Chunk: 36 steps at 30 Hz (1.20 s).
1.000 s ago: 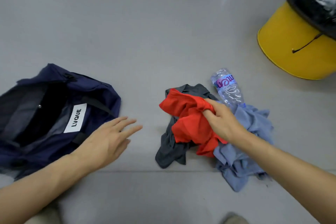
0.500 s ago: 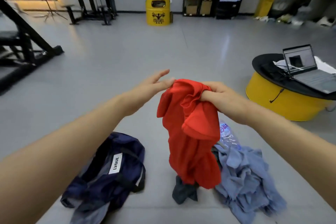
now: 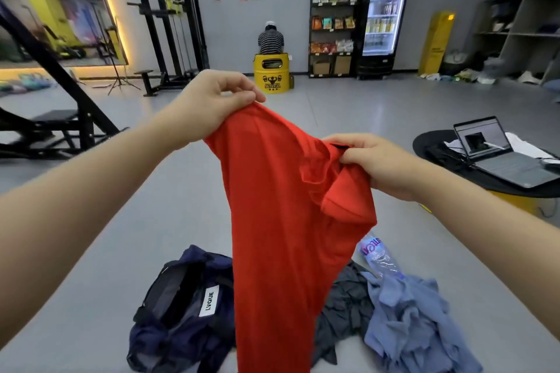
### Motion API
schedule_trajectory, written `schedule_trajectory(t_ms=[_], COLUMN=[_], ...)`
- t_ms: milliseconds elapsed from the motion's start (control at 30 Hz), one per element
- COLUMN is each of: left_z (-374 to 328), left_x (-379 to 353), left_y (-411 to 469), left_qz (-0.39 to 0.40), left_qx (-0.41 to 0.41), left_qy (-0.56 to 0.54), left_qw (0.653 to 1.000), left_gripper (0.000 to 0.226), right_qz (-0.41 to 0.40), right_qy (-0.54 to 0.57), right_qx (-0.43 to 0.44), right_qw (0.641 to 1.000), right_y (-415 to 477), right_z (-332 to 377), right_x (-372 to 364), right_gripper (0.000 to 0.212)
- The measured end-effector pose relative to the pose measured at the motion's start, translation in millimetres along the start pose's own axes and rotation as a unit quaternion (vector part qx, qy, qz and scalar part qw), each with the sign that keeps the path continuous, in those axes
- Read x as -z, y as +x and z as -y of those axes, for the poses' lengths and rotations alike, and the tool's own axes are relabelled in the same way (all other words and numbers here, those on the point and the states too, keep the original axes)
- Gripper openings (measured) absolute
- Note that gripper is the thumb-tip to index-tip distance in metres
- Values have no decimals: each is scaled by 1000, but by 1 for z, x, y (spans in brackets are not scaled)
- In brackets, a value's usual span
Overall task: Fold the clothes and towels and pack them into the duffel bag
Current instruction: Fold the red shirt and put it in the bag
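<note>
Left hand point(image 3: 212, 103) pinches the red shirt's point(image 3: 281, 221) top edge. The shirt hangs below both sets of fingers. Right hand point(image 3: 372, 163) grips the bunched collar area. Step looks like opening out the first garment. Next move: find the shoulders, pull flat. Duffel bag point(image 3: 181, 312) is on the floor below the left fingers, clothes pile point(image 3: 394, 318) below the right.

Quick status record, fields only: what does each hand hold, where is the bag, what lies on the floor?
red shirt: hangs unfolded in the air
left hand: pinches the shirt's top edge, raised
right hand: grips the shirt's other side, lower
duffel bag: on the floor, looks open, partly behind the shirt
pile: dark grey garment and blue garment, crumpled, right of the bag
water bottle: lies at the pile's far edge
</note>
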<state>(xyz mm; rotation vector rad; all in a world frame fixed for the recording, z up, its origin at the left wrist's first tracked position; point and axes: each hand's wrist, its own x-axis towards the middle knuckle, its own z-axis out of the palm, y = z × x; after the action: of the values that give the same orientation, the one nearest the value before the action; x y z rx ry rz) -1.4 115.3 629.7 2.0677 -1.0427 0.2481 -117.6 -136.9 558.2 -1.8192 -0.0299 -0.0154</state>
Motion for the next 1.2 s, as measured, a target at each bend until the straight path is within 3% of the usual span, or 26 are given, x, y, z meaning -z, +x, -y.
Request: schedule_trajectory(t_ms=[300, 400, 567, 767, 833, 933, 1033, 1100, 1133, 1200], left_z=[-19, -14, 16, 45, 50, 52, 43, 33, 28, 20], left_x=[64, 74, 89, 80, 72, 56, 23, -7, -24, -53], left_y=[-27, -37, -39, -35, -33, -26, -17, -10, -6, 0], left_qz=[107, 128, 115, 126, 136, 92, 40, 22, 15, 6], left_qx=[23, 48, 50, 82, 90, 80, 46, 39, 36, 40], left_qy=[217, 291, 371, 428, 415, 326, 232, 182, 160, 118], left_qw=[970, 947, 920, 891, 895, 937, 971, 982, 986, 992], left_gripper=[14, 31, 33, 34, 32, 33, 20, 8, 14, 18], right_qz=[-253, -309, -348, -405, -415, -428, -402, -305, -221, -70], right_qy=[-81, -86, -80, -79, -91, -203, -315, -293, -244, -152], right_qx=[-13, -20, -15, 69, 78, 38, 21, 75, 84, 46], right_qw=[964, 947, 934, 908, 902, 880, 860, 903, 941, 985], right_y=[-5, -13, -23, -23, -22, -16, -6, 8, 13, 27], right_z=[4, 10, 20, 30, 29, 19, 5, -4, -8, -24], right_x=[41, 56, 73, 76, 78, 84, 71, 38, 19, -25], right_gripper=[44, 45, 42, 41, 39, 35, 32, 27, 24, 38])
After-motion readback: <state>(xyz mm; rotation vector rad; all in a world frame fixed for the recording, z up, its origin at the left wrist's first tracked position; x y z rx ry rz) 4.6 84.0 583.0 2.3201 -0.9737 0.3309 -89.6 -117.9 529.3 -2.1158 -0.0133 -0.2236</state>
